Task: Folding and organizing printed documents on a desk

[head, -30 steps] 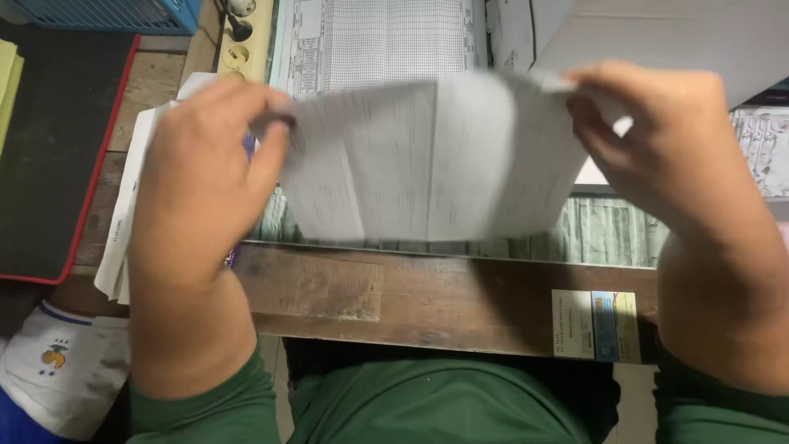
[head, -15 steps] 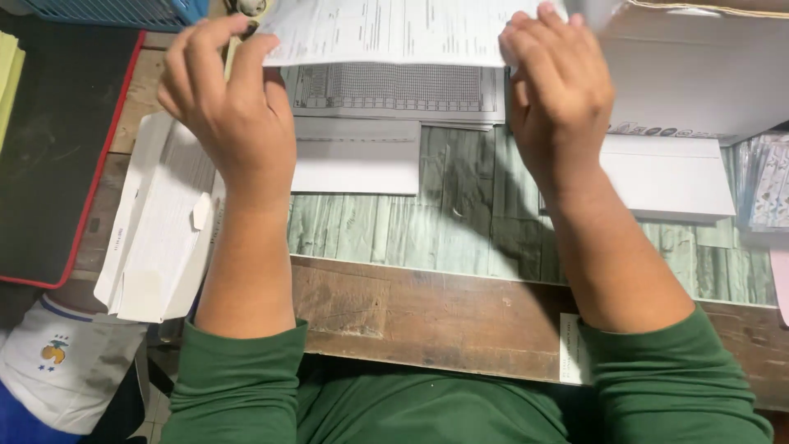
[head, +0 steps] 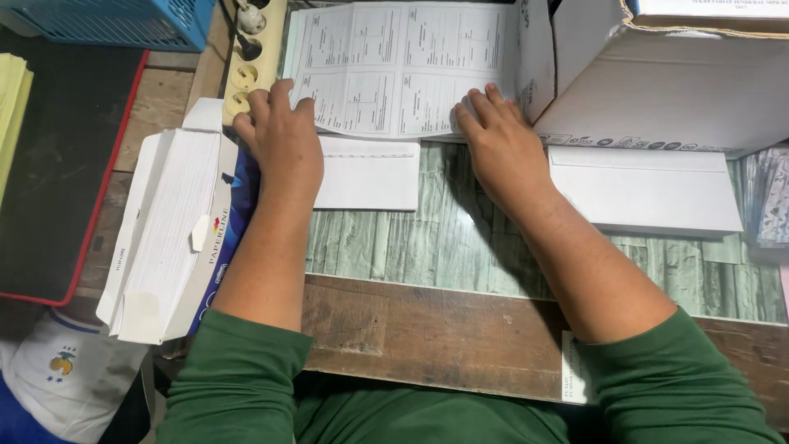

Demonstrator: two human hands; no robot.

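Observation:
A printed paper sheet (head: 403, 66) lies flat on a stack at the far side of the table. My left hand (head: 281, 140) rests palm down on its lower left corner, fingers spread. My right hand (head: 500, 140) presses flat on its lower right edge. Neither hand grips anything. A white envelope (head: 368, 174) lies just below the sheet, between my two hands and partly under my left one.
An open box of white envelopes (head: 168, 230) stands at my left forearm. A large white cardboard box (head: 674, 82) sits at the back right, with a long white envelope (head: 645, 191) in front of it. A power strip (head: 246, 57), blue basket (head: 115, 20) and dark mat (head: 62, 173) lie left.
A second ago both hands held a folded paper up in front of me. They have since moved forward and down and now lie flat on the printed sheet.

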